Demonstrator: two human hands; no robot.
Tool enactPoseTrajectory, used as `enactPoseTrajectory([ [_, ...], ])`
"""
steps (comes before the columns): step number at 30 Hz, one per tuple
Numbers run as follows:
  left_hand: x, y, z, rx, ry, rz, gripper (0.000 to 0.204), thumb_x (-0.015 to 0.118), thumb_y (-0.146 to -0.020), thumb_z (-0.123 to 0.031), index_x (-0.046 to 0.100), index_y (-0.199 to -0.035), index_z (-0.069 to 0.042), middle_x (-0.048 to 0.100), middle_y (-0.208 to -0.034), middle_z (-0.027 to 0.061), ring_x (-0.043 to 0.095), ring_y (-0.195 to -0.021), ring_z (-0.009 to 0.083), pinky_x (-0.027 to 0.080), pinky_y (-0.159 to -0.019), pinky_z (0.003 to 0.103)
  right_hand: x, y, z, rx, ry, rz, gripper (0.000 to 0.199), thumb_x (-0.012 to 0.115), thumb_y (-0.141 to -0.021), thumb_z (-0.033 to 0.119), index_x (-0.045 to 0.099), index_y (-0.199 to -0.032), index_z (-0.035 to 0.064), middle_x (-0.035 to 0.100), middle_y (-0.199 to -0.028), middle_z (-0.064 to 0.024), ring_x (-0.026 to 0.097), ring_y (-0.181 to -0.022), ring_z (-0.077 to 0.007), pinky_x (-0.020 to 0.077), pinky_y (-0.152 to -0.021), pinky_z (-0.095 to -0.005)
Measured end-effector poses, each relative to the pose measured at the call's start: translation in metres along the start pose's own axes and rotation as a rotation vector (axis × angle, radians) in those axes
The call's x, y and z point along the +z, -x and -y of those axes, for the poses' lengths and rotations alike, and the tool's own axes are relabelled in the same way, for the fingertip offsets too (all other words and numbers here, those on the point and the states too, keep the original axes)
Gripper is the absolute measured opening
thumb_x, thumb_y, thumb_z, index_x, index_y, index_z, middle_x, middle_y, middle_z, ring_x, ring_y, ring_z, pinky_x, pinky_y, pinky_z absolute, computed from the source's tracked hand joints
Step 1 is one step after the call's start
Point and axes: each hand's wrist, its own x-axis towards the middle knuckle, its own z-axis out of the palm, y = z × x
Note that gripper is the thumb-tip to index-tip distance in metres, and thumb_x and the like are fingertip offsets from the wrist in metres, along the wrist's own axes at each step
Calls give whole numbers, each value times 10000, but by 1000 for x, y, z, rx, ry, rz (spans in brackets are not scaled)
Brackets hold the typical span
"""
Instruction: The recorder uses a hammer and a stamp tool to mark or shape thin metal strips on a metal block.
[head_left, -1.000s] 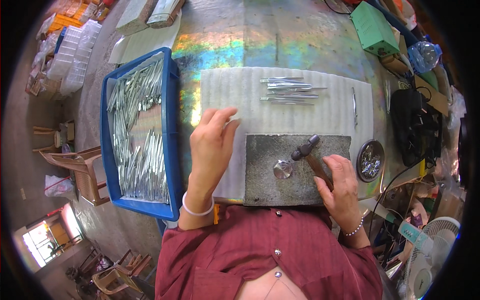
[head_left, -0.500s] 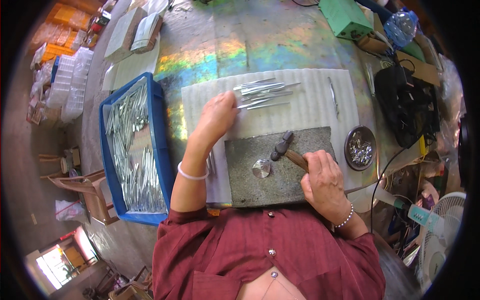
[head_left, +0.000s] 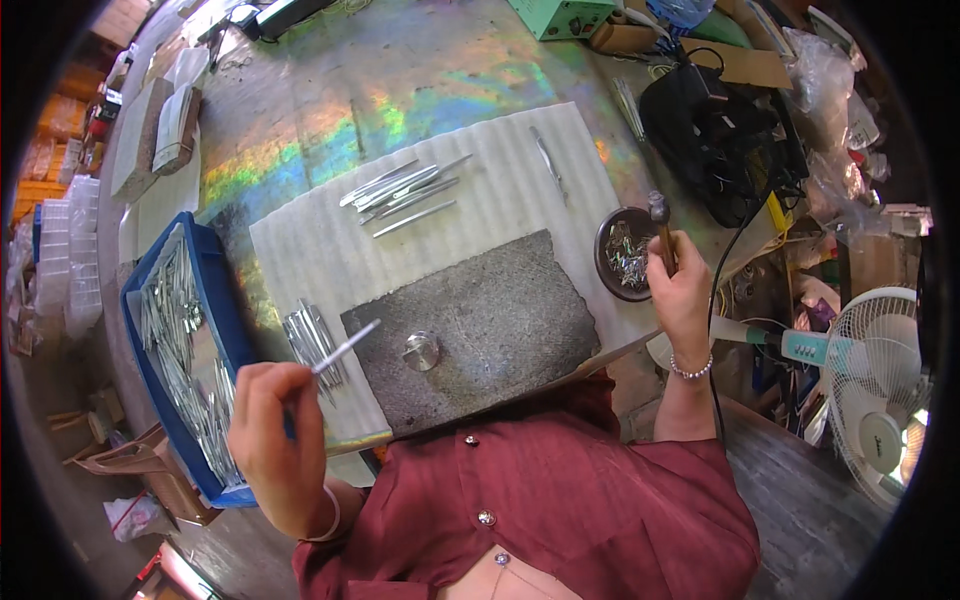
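My left hand [head_left: 275,435] is raised near the front left, its fingers pinching a slim silver metal strip [head_left: 347,346] whose free end points toward the grey stone slab [head_left: 500,320]. A small round metal block [head_left: 421,350] sits on the slab's left part. My right hand [head_left: 682,290] grips a hammer [head_left: 660,215] by its wooden handle, head up, beside a dark round bowl [head_left: 603,255] of small shiny metal bits. Similar slim pieces [head_left: 405,190] lie in a pile on the white foam sheet [head_left: 290,245], and another bunch [head_left: 312,340] rests left of the slab.
A blue tray [head_left: 225,285] full of slim metal pieces stands at the left. One single slim piece [head_left: 547,165] lies far right on the foam. A black bag [head_left: 700,140], a green box [head_left: 562,15] and a white fan [head_left: 880,400] are around the right side.
My left hand has come back from the pile toward me, now holding a metal strip. The hammer has moved from over the slab to beside the bowl. The view has turned.
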Motion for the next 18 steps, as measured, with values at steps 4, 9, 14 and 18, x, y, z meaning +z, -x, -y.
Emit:
enactPoseTrajectory([
  [4,9,7,-3,17,-17,149,182,609,-718,119,563,-849,1,535,-758,126,555,-645,262,444,-569,336,9,-11,-14,-75,38,-22,188,641,-753,101,596,-883,-28,607,-777,-161,618,-710,-296,471,-656,-379],
  [9,16,10,-1,6,59,187,195,615,-715,113,562,-863,-3,518,-739,121,540,-639,258,433,-563,337,17,-20,-9,-40,158,97,194,634,-753,119,572,-846,-39,597,-821,-193,597,-766,-354,460,-679,-415],
  [14,28,9,-1,-14,212,177,189,629,-727,113,569,-866,-1,538,-757,97,550,-637,191,445,-562,276,21,-22,-15,-52,171,123,151,592,-769,101,545,-791,-41,593,-791,-209,584,-745,-386,453,-667,-434],
  [18,35,11,5,-46,316,153,185,627,-752,105,591,-902,3,547,-789,75,555,-663,142,453,-581,243,17,-20,-9,3,120,126,147,589,-770,100,543,-787,-39,592,-778,-208,582,-734,-390,454,-660,-429],
])
